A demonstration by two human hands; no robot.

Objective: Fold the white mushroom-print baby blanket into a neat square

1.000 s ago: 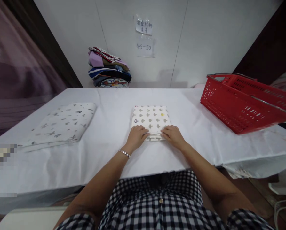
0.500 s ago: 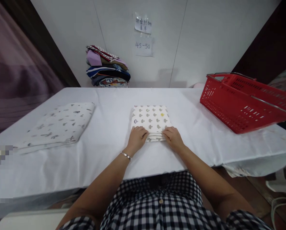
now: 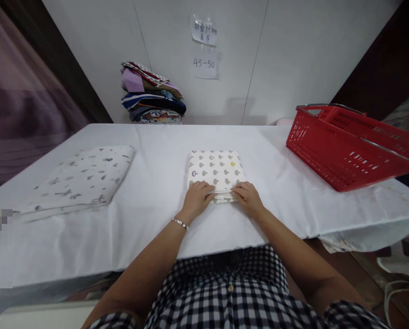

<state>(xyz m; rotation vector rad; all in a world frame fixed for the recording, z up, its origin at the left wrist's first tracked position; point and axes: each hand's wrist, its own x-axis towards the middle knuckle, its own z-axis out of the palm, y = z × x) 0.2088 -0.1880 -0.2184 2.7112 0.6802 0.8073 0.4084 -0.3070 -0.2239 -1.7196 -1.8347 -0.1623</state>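
A folded white cloth (image 3: 216,167) printed with grey mushroom-like shapes lies in front of me, its layered near edge facing me. My left hand (image 3: 198,197), a silver bracelet at its wrist, pinches that edge at the left. At the right end of the same edge, my right hand (image 3: 248,197) has its thumb and fingers closed on the layers. Between the two hands several fold layers show. Some of the cloth is hidden under my fingers.
Another folded white patterned cloth (image 3: 84,178) lies on the left of the white-covered table (image 3: 149,228). A red plastic basket (image 3: 348,151) stands at the right edge. Behind the table rises a stack of folded fabrics (image 3: 153,96), near paper signs (image 3: 205,64) on the wall.
The fingers of my left hand have shifted slightly to the right along the cloth's near edge. The cloth itself and my right hand are almost where they were.
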